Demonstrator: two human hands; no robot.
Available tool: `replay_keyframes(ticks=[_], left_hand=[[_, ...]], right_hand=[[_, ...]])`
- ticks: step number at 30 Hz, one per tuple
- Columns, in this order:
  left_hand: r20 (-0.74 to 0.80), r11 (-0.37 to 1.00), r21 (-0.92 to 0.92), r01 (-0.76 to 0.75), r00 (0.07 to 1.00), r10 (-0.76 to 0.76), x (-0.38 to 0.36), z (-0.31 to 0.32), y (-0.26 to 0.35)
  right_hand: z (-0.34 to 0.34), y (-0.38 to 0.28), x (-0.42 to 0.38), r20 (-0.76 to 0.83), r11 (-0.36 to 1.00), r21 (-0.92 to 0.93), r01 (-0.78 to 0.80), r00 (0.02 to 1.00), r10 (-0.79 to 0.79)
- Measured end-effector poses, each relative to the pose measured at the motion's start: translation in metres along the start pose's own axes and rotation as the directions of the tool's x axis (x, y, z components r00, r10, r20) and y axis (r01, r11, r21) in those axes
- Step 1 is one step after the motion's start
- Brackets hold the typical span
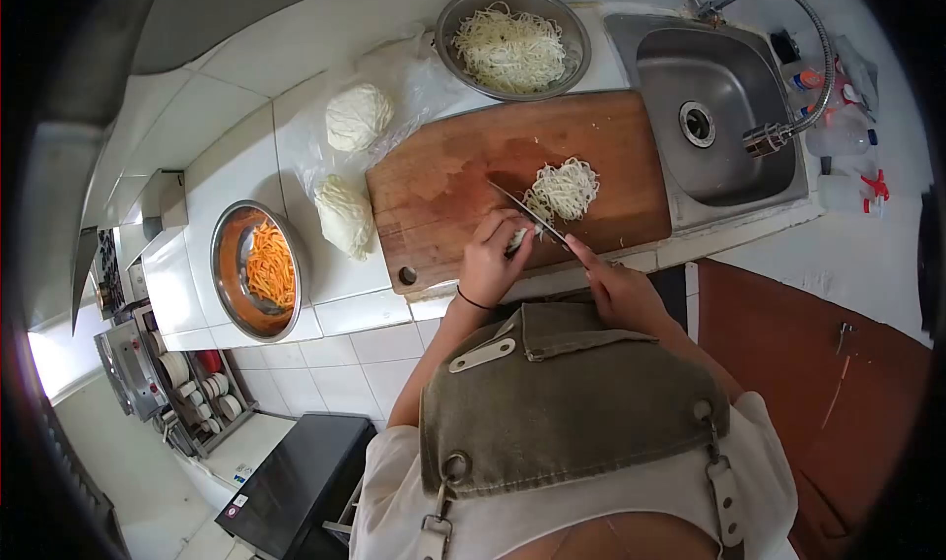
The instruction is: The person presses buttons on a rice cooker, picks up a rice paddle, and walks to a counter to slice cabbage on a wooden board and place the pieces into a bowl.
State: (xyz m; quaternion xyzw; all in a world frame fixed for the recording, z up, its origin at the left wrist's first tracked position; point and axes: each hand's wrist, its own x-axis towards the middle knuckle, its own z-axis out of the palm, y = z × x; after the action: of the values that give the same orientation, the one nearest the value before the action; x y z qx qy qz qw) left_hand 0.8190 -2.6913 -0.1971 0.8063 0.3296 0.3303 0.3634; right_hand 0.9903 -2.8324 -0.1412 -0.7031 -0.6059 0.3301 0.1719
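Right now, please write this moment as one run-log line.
left hand: holding pale piece | right hand: gripping knife | cutting board: pale shreds beside knife

The knife [519, 207] before you has a thin metal blade, and the cutting board [448, 181] under it is wood, mostly matt, with darker patches that look damp. Your two bowls, the upper one [577, 45] and the lower one [226, 264], are smooth, shiny metal. Beside them you have a bag [402, 77] of thin, crinkled, see-through plastic. The surface [340, 282] is faced with smooth, glossy tile. To the board's other side, your sink [672, 77] is metal with a soft satin sheen, and its tap hose [827, 43] is ribbed, bright metal. You wear an apron [591, 402] of matt, coarse-looking cloth, its straps [724, 501] leather-like with metal clasps.
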Motion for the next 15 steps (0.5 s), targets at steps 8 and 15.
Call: replay_keyframes(ticks=[8,15], left_hand=[[0.022,0.999,-0.009,-0.04,0.999,0.04,0.0,-0.001,-0.001],[0.06,0.99,0.103,-0.097,0.994,0.091,0.0,-0.007,0.008]], right_hand=[[0.001,-0.013,0.03,0.002,0.997,0.081,-0.008,1.0,0.008],[-0.011,-0.014,0.026,-0.186,0.978,0.203,0.056,0.982,-0.017]])
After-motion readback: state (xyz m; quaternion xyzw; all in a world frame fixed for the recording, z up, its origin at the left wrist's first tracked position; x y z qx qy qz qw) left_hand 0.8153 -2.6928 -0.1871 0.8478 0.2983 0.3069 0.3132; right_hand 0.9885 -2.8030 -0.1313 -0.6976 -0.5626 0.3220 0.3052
